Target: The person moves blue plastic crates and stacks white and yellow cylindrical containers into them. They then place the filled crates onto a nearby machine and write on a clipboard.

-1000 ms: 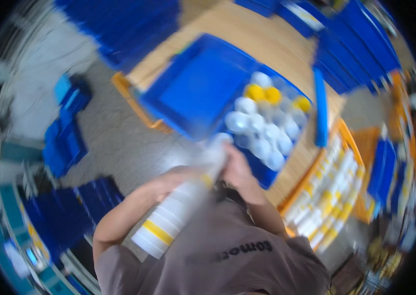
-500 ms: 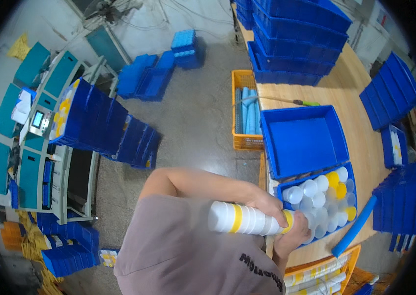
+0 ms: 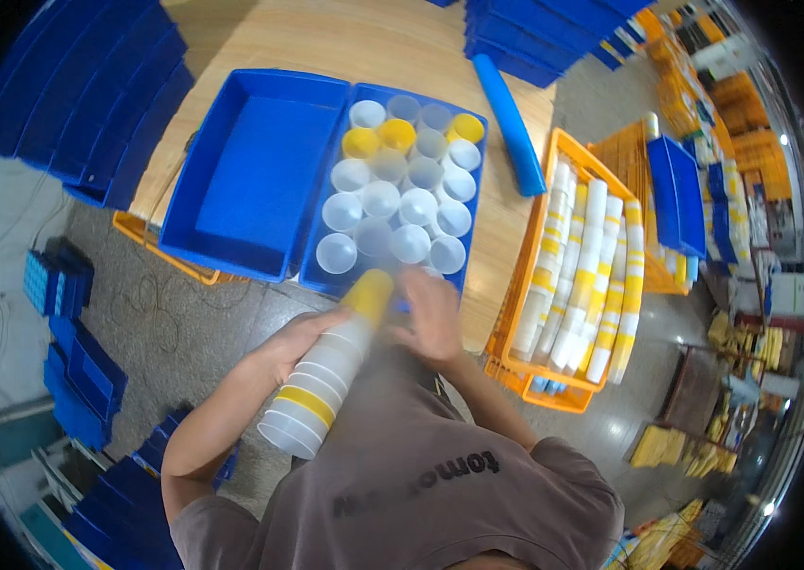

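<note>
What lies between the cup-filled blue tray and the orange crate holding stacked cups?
The head view shows wooden tabletop there, with a long blue cylinder toward the far end of the gap.

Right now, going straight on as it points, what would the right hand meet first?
Probably the nearest round white cups in the blue rectangular plastic tray, though blur and unclear depth hide whether the right hand would pass above.

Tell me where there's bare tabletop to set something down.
Pale wooden tabletop is bare beyond the open blue plastic bin and between the blue plastic tray and orange plastic crate. Crowded: the tray, holding white and yellow cups, and the crate, packed with white-and-yellow stacks.
</note>
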Motion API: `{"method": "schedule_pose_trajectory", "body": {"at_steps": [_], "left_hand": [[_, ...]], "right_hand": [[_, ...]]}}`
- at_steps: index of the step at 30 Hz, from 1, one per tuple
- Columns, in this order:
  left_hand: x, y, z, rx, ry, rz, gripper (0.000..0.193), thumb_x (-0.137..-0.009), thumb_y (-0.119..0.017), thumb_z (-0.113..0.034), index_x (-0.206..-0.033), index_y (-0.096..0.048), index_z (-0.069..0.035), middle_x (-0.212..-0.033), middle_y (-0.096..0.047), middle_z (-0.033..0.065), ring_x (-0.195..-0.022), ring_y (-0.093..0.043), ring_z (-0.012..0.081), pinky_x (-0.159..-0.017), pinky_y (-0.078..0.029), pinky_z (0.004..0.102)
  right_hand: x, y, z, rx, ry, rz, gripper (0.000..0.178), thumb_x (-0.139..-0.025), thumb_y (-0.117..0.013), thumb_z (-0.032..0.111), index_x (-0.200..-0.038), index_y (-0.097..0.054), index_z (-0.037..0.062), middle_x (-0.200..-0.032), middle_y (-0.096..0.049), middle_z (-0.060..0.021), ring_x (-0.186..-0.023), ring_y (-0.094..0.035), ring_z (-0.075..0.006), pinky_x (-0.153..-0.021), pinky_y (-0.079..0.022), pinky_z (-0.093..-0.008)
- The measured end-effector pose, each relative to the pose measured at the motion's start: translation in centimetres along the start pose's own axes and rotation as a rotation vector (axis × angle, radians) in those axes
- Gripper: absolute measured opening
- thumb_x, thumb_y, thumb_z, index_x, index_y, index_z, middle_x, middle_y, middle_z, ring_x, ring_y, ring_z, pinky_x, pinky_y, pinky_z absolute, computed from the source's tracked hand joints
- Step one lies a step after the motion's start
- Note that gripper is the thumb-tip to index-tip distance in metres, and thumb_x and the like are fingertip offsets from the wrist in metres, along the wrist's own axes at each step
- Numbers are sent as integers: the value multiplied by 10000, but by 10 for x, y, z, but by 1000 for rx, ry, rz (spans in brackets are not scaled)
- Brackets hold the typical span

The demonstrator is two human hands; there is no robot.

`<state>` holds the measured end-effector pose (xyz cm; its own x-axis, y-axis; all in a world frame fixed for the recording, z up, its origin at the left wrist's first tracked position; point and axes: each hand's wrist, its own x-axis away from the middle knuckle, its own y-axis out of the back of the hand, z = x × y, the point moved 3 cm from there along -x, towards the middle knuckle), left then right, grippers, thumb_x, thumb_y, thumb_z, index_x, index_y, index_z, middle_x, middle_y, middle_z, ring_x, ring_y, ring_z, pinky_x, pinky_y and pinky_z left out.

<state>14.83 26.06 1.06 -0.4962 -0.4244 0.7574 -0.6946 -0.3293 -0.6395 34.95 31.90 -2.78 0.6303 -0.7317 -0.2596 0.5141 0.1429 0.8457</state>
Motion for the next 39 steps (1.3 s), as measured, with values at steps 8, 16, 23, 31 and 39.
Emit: {"method": "schedule_pose_trajectory", "body": {"at_steps": [8,16,23,31,39], "left_hand": [[43,-5,-5,-57,5,-39,521,-982,-505,-385,-1307,-437,16,-999,-639,231,-845,-683,303,-695,-599,410],[76,6,9,-193,-162,-83,573,-926,-599,-337,-1338,-398,8,-1060,-621,233,-854,-681,302,-704,-597,414],[101,16,13,17,-277,-148,613,-928,-570,-348,-1334,-383,71,-1045,-634,231,-838,-685,284,-695,-599,381],[84,14,24,26,-209,-166,619,-918,-582,-367,-1322,-414,71,-1040,-640,227,-841,-684,285,-695,-596,376],[109,-8,29,-2,-357,-74,632,-892,-647,-295,-1353,-387,50,-1057,-630,245,-844,-684,300,-709,-587,383]], "right_hand": [[-34,2,8,-215,-119,-102,744,-645,-770,74,-1320,-457,54,-1318,-514,-163,-1248,-454,-360,-1040,-342,-476],[-57,16,69,-69,437,22,714,-665,-763,124,-1322,-492,57,-1325,-506,-110,-1204,-499,-287,-968,-397,-419],[-59,-6,22,-103,97,92,495,-754,-725,227,-1199,-574,74,-1197,-580,-139,-1110,-554,-301,-945,-397,-401],[-49,10,31,245,-95,330,635,-762,-721,340,-1235,-515,-30,-1083,-597,-156,-1027,-577,-283,-966,-375,-411],[-62,13,20,-150,-34,55,710,-720,-764,179,-1349,-455,64,-1264,-562,-139,-1177,-537,-314,-936,-456,-409]]}}
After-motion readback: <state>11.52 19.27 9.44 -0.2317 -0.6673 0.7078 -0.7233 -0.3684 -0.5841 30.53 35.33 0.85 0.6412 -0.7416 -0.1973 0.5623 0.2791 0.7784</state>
